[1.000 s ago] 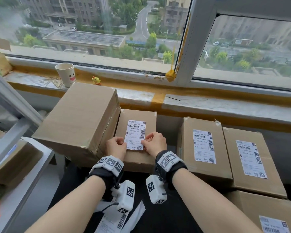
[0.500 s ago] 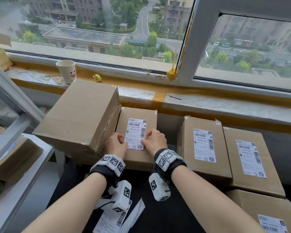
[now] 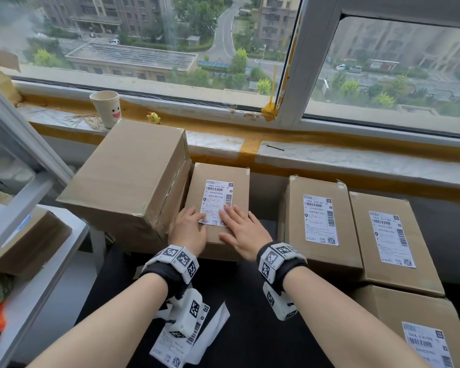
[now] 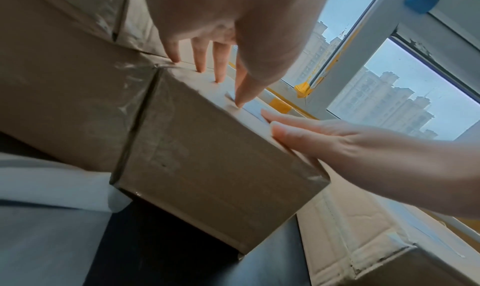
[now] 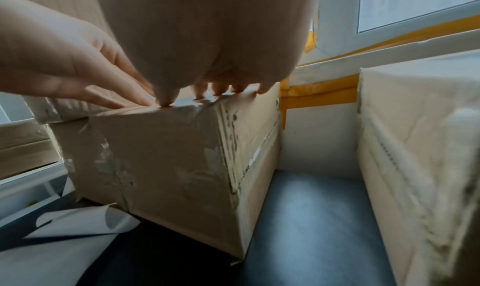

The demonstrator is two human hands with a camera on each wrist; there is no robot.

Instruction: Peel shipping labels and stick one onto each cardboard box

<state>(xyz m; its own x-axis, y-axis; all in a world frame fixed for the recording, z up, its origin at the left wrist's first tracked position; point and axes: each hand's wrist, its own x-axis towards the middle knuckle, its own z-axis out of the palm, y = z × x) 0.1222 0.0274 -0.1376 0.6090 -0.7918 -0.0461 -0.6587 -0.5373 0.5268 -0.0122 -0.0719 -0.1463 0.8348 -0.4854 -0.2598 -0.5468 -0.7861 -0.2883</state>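
Both hands were flat on the small box (image 3: pixel 218 208), which sat at the back of the dark worktop (image 3: pixel 250 328), right against the wall under the sill (image 3: pixel 329 160). The label (image 3: pixel 216 201) was stuck on top of that box, roughly centred. The left hand (image 3: pixel 189 229) had its fingers straight and spread, tips pressing the label's lower left corner (the wrist view showed the fingertips (image 4: pixel 200 68) planted along the box's top edge). The right hand (image 3: pixel 243 232) lay flat too, fingers stretched over the label's lower right part, thumb pointing left along the near edge of the box top. So neither grip was closed around anything, just wide, flat palms pushing down.

A big box (image 3: pixel 128 176) stood touching the small one's left side, taller than it and with no label on the faces I could see. To the right, across a gap, two more boxes (image 3: pixel 319 221) (image 3: pixel 391 240) sat side by side, each wearing a label already, and another labelled box (image 3: pixel 414 328) poked in at the worktop's near right corner.

At the near edge of the worktop, under the left wrist, lay loose label sheets (image 3: pixel 175 346) with one strip curling up. On the sill were a paper cup (image 3: pixel 105 108) with a smiley face and a little yellow chick toy (image 3: pixel 153 118).
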